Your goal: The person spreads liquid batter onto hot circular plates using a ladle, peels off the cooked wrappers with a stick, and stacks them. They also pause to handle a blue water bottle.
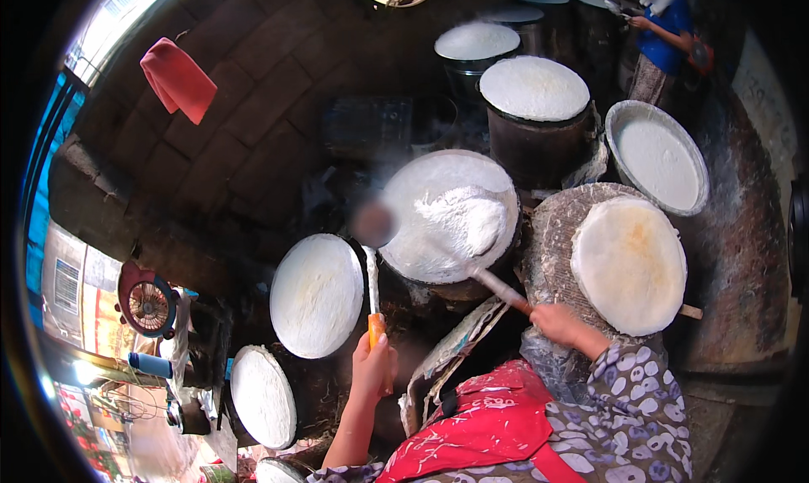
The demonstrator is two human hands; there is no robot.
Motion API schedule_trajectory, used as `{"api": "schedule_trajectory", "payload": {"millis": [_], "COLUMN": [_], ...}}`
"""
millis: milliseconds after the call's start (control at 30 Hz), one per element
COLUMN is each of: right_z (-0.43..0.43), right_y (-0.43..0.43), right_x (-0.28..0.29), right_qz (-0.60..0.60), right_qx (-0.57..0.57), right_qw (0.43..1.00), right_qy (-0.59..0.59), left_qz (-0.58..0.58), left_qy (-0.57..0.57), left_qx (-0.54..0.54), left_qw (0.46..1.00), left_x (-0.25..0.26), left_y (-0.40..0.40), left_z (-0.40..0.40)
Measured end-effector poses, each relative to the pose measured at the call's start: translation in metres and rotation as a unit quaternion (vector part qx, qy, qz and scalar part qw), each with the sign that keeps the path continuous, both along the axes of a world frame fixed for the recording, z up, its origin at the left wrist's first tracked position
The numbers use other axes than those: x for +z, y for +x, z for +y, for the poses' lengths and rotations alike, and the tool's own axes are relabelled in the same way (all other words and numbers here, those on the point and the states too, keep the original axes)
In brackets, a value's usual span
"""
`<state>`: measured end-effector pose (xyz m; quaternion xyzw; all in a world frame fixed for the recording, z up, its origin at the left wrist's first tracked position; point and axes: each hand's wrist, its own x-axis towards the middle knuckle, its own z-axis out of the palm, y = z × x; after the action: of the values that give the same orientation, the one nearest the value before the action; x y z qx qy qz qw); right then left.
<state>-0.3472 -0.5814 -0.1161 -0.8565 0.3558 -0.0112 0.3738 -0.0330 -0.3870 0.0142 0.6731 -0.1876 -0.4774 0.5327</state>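
My left hand (pixel 374 364) grips the orange handle (pixel 377 329) of a tool whose shaft is coated white; a blurred round brown shape (pixel 373 222) lies at its upper end. My right hand (pixel 562 324) is closed on a wooden handle (pixel 502 288) that reaches over a large round pan (pixel 404 255). Thick white batter or dough (pixel 464 220) is heaped on the pan's right half. Right of the pan, a pale round flatbread (pixel 629 265) with a tan patch rests on a round, batter-crusted stand (pixel 550 243). The far tip of the right-hand tool is blurred.
Round white-topped pans stand left (pixel 317 296), lower left (pixel 263 397) and behind (pixel 534 89). A basin of white liquid (pixel 660 157) stands at right. A person in blue (pixel 665 31) is at the upper right. A fan (pixel 146 299) and a red cloth (pixel 179 81) are at left.
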Motion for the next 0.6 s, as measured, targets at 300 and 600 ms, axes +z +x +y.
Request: {"api": "schedule_trajectory", "payload": {"millis": [300, 600], "right_z": [-0.019, -0.151], "right_y": [-0.007, 0.04], "right_x": [0.014, 0.028], "right_qz": [0.031, 0.035], "right_qx": [0.019, -0.167], "right_qw": [0.999, 0.982], "right_qy": [-0.025, -0.087], "left_qz": [0.037, 0.061], "left_qy": [0.014, 0.007], "left_qx": [-0.001, 0.021], "left_qw": [0.999, 0.998], "left_x": [-0.001, 0.013], "left_y": [-0.001, -0.008], "left_z": [-0.004, -0.016]}}
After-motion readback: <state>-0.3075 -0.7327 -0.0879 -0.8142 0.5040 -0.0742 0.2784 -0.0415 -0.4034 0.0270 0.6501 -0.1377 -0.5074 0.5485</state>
